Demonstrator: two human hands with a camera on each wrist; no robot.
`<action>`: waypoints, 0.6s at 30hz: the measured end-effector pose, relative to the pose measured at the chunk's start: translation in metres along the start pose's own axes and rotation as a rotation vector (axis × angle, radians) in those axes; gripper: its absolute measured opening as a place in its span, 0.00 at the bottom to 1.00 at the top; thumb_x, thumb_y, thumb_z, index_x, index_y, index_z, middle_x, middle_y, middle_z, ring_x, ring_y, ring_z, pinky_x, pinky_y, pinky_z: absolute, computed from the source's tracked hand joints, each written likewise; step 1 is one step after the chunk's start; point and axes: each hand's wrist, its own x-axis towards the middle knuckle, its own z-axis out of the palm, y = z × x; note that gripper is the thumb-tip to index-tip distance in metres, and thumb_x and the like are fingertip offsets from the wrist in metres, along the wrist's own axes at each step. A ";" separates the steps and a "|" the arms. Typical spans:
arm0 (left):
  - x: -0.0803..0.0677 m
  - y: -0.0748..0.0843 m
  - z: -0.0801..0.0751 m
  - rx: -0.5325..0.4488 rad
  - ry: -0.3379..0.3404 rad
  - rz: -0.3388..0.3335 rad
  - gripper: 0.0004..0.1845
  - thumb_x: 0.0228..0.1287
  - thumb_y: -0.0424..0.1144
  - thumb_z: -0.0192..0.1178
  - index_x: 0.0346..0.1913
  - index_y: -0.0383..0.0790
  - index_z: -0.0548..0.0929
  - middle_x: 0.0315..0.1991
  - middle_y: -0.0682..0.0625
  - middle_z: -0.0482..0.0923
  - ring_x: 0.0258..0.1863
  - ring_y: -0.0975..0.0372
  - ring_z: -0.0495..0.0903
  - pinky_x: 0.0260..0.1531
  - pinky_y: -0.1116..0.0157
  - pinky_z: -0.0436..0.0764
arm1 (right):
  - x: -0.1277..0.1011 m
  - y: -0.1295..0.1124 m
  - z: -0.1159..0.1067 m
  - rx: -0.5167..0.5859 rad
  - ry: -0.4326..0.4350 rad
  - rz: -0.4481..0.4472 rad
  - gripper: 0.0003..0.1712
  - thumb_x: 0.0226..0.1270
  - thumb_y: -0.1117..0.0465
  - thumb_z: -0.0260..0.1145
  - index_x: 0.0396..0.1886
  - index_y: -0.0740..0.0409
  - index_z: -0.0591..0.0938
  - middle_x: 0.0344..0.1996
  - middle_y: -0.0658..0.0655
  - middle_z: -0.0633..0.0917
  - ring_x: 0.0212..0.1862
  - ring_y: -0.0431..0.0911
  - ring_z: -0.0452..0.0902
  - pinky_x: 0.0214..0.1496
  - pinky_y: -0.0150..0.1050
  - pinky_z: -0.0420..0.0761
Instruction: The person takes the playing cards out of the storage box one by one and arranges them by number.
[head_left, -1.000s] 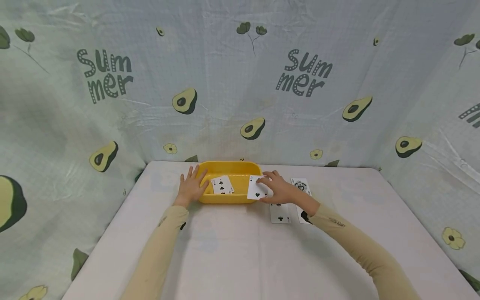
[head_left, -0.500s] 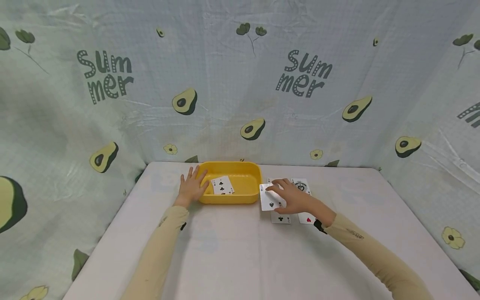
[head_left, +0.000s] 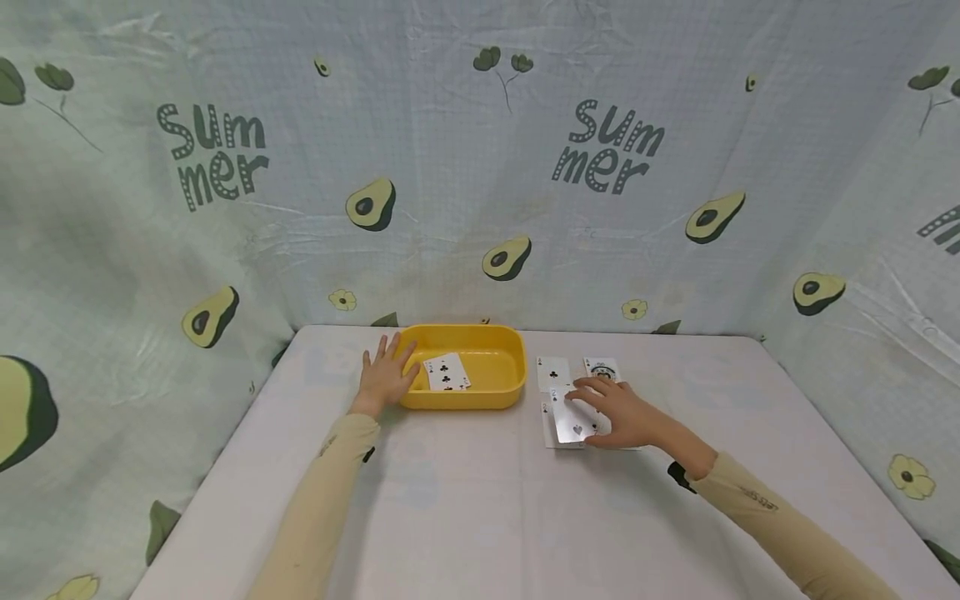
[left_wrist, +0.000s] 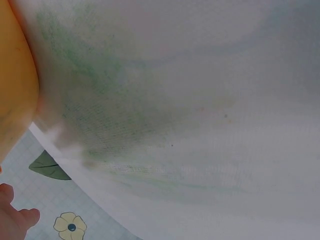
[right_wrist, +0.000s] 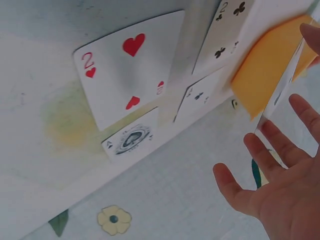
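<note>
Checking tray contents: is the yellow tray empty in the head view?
No, a clubs card lies face up inside the yellow tray.

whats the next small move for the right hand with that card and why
Probably lower the card flat onto the table and let go. The right hand pinches it tilted, just over the face-up cards beside the yellow tray.

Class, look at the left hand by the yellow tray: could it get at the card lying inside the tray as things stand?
Probably yes. The left hand rests open against the yellow tray at its left rim, the card lies face up just inside that side, and nothing covers it. The tray is open-topped and shallow.
</note>
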 end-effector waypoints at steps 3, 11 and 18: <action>0.000 0.001 -0.001 -0.001 -0.001 0.000 0.28 0.68 0.52 0.38 0.68 0.45 0.56 0.70 0.39 0.44 0.69 0.43 0.40 0.61 0.37 0.43 | -0.010 0.005 0.001 -0.007 0.023 0.001 0.37 0.45 0.51 0.70 0.58 0.45 0.69 0.59 0.58 0.69 0.61 0.55 0.63 0.51 0.59 0.65; -0.002 0.003 -0.006 -0.005 -0.003 0.007 0.28 0.68 0.52 0.37 0.68 0.45 0.56 0.70 0.39 0.44 0.69 0.43 0.39 0.61 0.37 0.42 | -0.034 0.015 -0.001 -0.024 -0.007 0.104 0.39 0.43 0.51 0.70 0.59 0.43 0.68 0.61 0.57 0.67 0.62 0.56 0.60 0.52 0.61 0.64; -0.002 0.002 -0.004 -0.009 -0.002 0.012 0.28 0.68 0.52 0.38 0.68 0.45 0.56 0.70 0.39 0.44 0.69 0.43 0.40 0.61 0.37 0.42 | -0.052 0.023 0.000 -0.009 -0.043 0.156 0.39 0.42 0.52 0.72 0.58 0.45 0.68 0.60 0.58 0.67 0.61 0.55 0.63 0.49 0.58 0.66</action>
